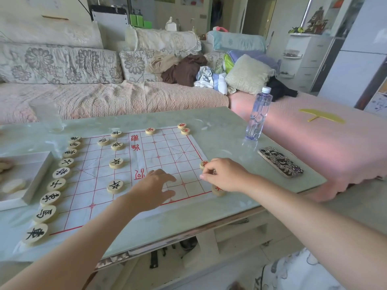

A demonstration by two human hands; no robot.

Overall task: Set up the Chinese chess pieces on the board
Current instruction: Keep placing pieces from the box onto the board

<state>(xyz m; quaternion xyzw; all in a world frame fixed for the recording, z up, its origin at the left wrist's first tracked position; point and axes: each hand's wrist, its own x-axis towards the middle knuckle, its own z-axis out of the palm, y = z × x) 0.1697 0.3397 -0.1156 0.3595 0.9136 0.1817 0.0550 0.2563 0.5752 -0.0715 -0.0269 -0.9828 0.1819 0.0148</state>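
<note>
Here the red piece (203, 164) lay on the right edge of the board (161, 147), just at the fingertips of the right hand (225, 174) and partly covered by them. A second red piece (218, 191) lay under the right wrist, at the near right corner of the board. The fingers of the right hand were curled and drawn together above the edge line; whether they pinched the piece or only touched it, I cannot tell. The left hand (156, 186) was over the middle of the board, near the red river writing, palm down, with fingers spread and relaxed, and it held nothing. Both bare forearms reached in from the near side.

The black pieces (54, 198) stood in one row along the left edge of the board, and a few more of them were on its left half. Three far red pieces (182, 128) lay near the far edge, two of these close together at the far right corner.

The board was a thin white sheet with red lines, flat on a pale green table (230, 130). On the table were also a clear bottle (258, 116), a phone (280, 162) in a patterned case, a glass (47, 116), and a white tray (33, 181) at the left. Behind the table stood a sofa (104, 97) with flowered cushions and loose clothes.
</note>
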